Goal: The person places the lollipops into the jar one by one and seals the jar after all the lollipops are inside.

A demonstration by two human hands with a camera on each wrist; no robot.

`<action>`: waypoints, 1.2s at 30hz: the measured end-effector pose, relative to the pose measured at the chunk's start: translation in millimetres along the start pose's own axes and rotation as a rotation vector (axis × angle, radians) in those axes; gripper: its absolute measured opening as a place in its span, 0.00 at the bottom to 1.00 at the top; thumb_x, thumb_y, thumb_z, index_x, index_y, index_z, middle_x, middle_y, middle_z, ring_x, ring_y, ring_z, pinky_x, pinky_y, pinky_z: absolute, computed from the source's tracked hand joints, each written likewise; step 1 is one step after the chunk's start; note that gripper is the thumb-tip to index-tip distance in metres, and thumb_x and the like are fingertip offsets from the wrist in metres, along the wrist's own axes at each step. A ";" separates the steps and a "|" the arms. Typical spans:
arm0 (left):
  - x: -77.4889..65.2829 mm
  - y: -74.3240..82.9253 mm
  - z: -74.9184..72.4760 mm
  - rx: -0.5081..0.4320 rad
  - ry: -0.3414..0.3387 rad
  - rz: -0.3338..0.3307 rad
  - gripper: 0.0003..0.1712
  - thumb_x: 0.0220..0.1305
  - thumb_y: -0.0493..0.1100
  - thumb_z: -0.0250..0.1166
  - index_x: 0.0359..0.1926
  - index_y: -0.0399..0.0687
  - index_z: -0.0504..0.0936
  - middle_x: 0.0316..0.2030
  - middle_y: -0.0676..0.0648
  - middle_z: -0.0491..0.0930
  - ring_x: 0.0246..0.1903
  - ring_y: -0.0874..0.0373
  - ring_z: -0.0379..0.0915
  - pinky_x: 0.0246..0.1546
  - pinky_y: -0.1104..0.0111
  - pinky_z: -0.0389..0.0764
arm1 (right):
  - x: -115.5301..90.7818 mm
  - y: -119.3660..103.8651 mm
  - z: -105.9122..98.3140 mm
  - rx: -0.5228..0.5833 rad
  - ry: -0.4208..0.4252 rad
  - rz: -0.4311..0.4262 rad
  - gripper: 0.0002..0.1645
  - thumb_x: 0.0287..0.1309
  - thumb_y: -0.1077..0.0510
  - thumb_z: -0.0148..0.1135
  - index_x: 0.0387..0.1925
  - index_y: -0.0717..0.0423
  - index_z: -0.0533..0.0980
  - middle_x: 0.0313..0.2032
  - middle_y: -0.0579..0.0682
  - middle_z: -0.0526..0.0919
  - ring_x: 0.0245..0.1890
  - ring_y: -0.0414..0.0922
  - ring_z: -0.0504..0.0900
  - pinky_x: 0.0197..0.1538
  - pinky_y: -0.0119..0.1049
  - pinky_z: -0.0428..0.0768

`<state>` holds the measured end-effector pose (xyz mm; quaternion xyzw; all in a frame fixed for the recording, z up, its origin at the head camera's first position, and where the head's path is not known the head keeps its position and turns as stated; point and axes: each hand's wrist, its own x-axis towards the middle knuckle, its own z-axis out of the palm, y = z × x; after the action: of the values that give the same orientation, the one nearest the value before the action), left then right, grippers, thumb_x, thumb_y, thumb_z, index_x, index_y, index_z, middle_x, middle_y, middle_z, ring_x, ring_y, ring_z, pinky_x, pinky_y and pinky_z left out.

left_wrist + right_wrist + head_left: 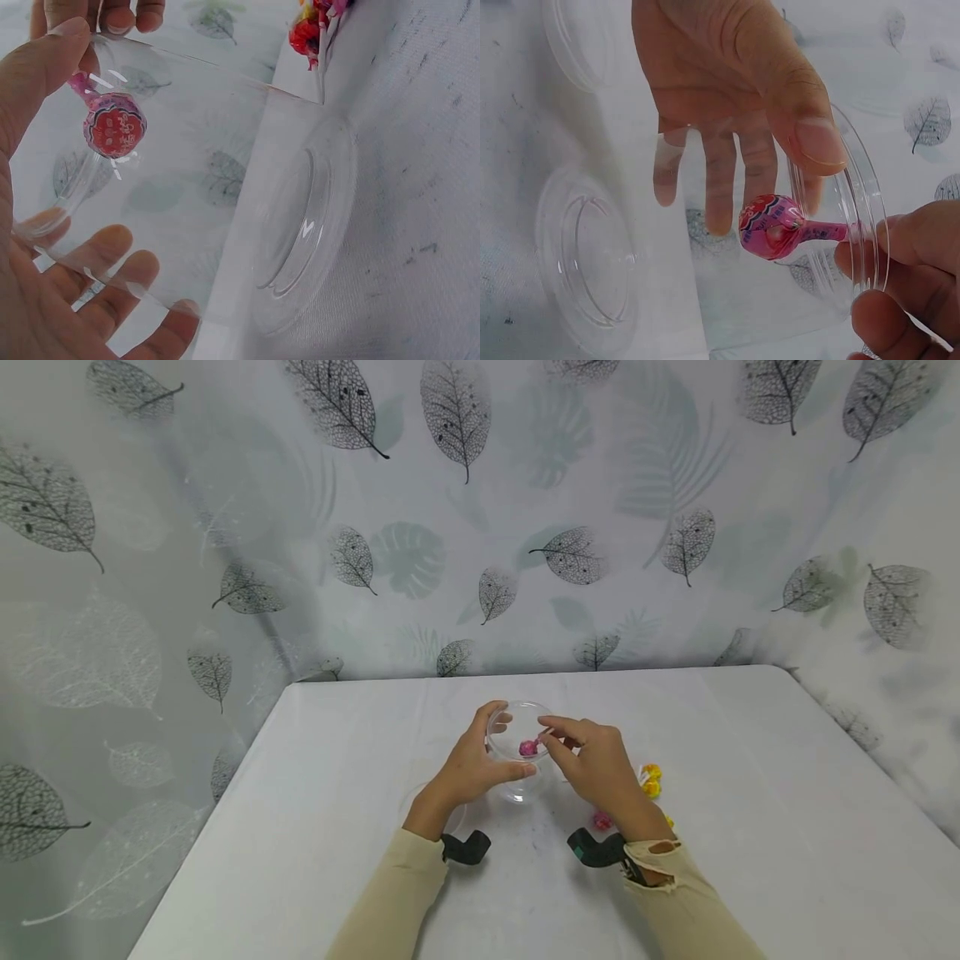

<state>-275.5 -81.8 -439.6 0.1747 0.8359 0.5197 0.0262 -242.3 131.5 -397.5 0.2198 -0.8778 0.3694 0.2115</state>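
Note:
My left hand (472, 764) grips a clear plastic jar (187, 195) round its side, thumb on one side and fingers on the other. The jar is held up off the table, with its open rim (876, 232) towards the right hand. At that rim my right hand (596, 760) pinches a pink-wrapped lollipop (769, 227) by its stick end. The round candy head shows through the clear wall, inside the jar. Below the jar, a clear round lid-like disc (307, 225) lies on the table.
A second clear disc (577, 41) lies near the left forearm. Beside the right wrist are yellow-wrapped lollipops (651, 781) and a pink one (602, 820). The white table (750, 827) ends at leaf-patterned cloth walls (465, 527).

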 end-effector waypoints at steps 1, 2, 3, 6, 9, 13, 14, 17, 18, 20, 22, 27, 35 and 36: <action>0.2 0.0 1.1 0.001 0.000 -0.002 0.60 0.51 0.60 0.82 0.78 0.67 0.55 0.72 0.51 0.69 0.72 0.51 0.64 0.68 0.43 0.71 | -0.5 0.3 -0.4 0.001 -0.005 0.004 0.18 0.65 0.63 0.71 0.56 0.58 0.85 0.38 0.51 0.91 0.32 0.46 0.84 0.32 0.30 0.82; 0.5 -0.2 2.2 -0.002 -0.003 -0.005 0.60 0.51 0.60 0.82 0.78 0.68 0.55 0.72 0.52 0.69 0.72 0.51 0.64 0.68 0.43 0.70 | -1.0 0.7 -0.7 0.000 -0.008 0.007 0.19 0.65 0.63 0.71 0.56 0.58 0.85 0.38 0.51 0.91 0.32 0.46 0.83 0.32 0.31 0.82; 0.9 -0.8 3.4 -0.008 -0.006 -0.006 0.60 0.51 0.60 0.82 0.79 0.67 0.55 0.72 0.52 0.69 0.72 0.50 0.64 0.68 0.43 0.71 | -1.7 1.4 -1.0 -0.001 -0.011 0.009 0.19 0.65 0.63 0.71 0.56 0.58 0.85 0.38 0.51 0.91 0.32 0.45 0.83 0.33 0.32 0.83; 1.9 -2.4 6.8 -0.025 -0.013 -0.008 0.61 0.51 0.60 0.82 0.79 0.64 0.55 0.72 0.51 0.69 0.71 0.49 0.64 0.67 0.43 0.70 | -3.7 4.0 -1.3 0.005 -0.009 0.009 0.19 0.64 0.63 0.71 0.56 0.59 0.85 0.39 0.52 0.92 0.32 0.45 0.83 0.35 0.38 0.85; 2.7 -4.7 10.7 -0.041 -0.023 -0.006 0.62 0.50 0.59 0.82 0.80 0.62 0.54 0.73 0.49 0.68 0.71 0.47 0.65 0.67 0.42 0.70 | -6.3 7.0 -1.3 0.013 0.000 0.004 0.18 0.64 0.64 0.71 0.55 0.60 0.85 0.40 0.52 0.92 0.32 0.45 0.83 0.37 0.45 0.87; 2.5 -6.9 16.3 -0.044 -0.037 -0.003 0.62 0.51 0.59 0.82 0.79 0.64 0.54 0.73 0.48 0.68 0.71 0.48 0.64 0.67 0.43 0.70 | -11.1 11.1 -1.7 0.017 0.006 0.011 0.18 0.63 0.65 0.71 0.55 0.60 0.85 0.41 0.52 0.92 0.33 0.45 0.84 0.37 0.43 0.87; 2.3 -7.3 17.6 -0.047 -0.037 -0.005 0.61 0.51 0.58 0.82 0.79 0.65 0.54 0.73 0.48 0.69 0.71 0.49 0.65 0.67 0.43 0.70 | -12.3 11.9 -2.4 0.019 0.010 0.009 0.18 0.63 0.65 0.71 0.55 0.59 0.85 0.41 0.52 0.92 0.33 0.44 0.84 0.36 0.40 0.86; 1.8 -8.0 21.7 -0.055 -0.039 -0.007 0.60 0.51 0.56 0.82 0.78 0.67 0.55 0.73 0.47 0.69 0.71 0.49 0.65 0.68 0.43 0.69 | -14.5 16.5 -6.6 0.025 0.048 -0.024 0.17 0.61 0.67 0.72 0.53 0.59 0.86 0.41 0.52 0.91 0.32 0.43 0.83 0.34 0.34 0.83; 1.5 -7.9 22.8 -0.058 -0.039 -0.009 0.60 0.52 0.55 0.83 0.78 0.67 0.55 0.73 0.47 0.69 0.71 0.49 0.65 0.69 0.43 0.68 | -14.7 18.1 -9.1 0.024 0.068 -0.040 0.17 0.60 0.68 0.72 0.51 0.60 0.86 0.41 0.52 0.91 0.31 0.43 0.83 0.34 0.34 0.83; 1.2 -8.2 24.8 -0.061 -0.037 -0.017 0.60 0.51 0.54 0.83 0.78 0.65 0.55 0.73 0.47 0.69 0.72 0.49 0.64 0.70 0.43 0.67 | -14.5 22.1 -15.5 0.021 0.106 -0.064 0.16 0.59 0.70 0.72 0.49 0.60 0.86 0.41 0.53 0.91 0.30 0.43 0.82 0.34 0.36 0.83; 0.8 -8.3 25.8 -0.053 -0.034 -0.024 0.61 0.51 0.55 0.83 0.79 0.64 0.54 0.73 0.48 0.69 0.73 0.50 0.63 0.71 0.45 0.66 | -13.8 26.2 -23.5 0.007 0.121 -0.057 0.15 0.58 0.70 0.72 0.48 0.60 0.86 0.41 0.53 0.91 0.31 0.43 0.83 0.37 0.41 0.85; 0.1 -7.7 22.8 -0.046 -0.025 -0.031 0.62 0.51 0.55 0.83 0.79 0.62 0.54 0.72 0.48 0.69 0.72 0.53 0.62 0.71 0.47 0.66 | -12.4 33.6 -47.8 -0.027 0.008 0.094 0.17 0.65 0.63 0.69 0.55 0.59 0.84 0.50 0.56 0.88 0.40 0.50 0.86 0.45 0.53 0.85; 6.8 -6.2 6.1 -0.060 0.001 -0.014 0.61 0.49 0.54 0.84 0.78 0.64 0.56 0.73 0.45 0.69 0.71 0.52 0.62 0.71 0.46 0.65 | -1.9 48.5 -68.8 -0.103 -0.146 0.267 0.22 0.70 0.56 0.66 0.62 0.59 0.80 0.56 0.62 0.84 0.52 0.61 0.83 0.49 0.59 0.83; 7.6 -6.2 4.3 -0.059 0.003 -0.013 0.62 0.49 0.54 0.84 0.78 0.63 0.56 0.73 0.45 0.68 0.71 0.52 0.62 0.71 0.46 0.65 | -0.6 50.1 -70.2 -0.108 -0.169 0.287 0.23 0.70 0.55 0.66 0.63 0.58 0.80 0.57 0.63 0.83 0.53 0.61 0.83 0.50 0.59 0.84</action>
<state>-283.3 -78.1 -445.9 0.1677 0.8213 0.5443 0.0337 -254.4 215.2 -380.9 0.1108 -0.9333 0.3286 0.0934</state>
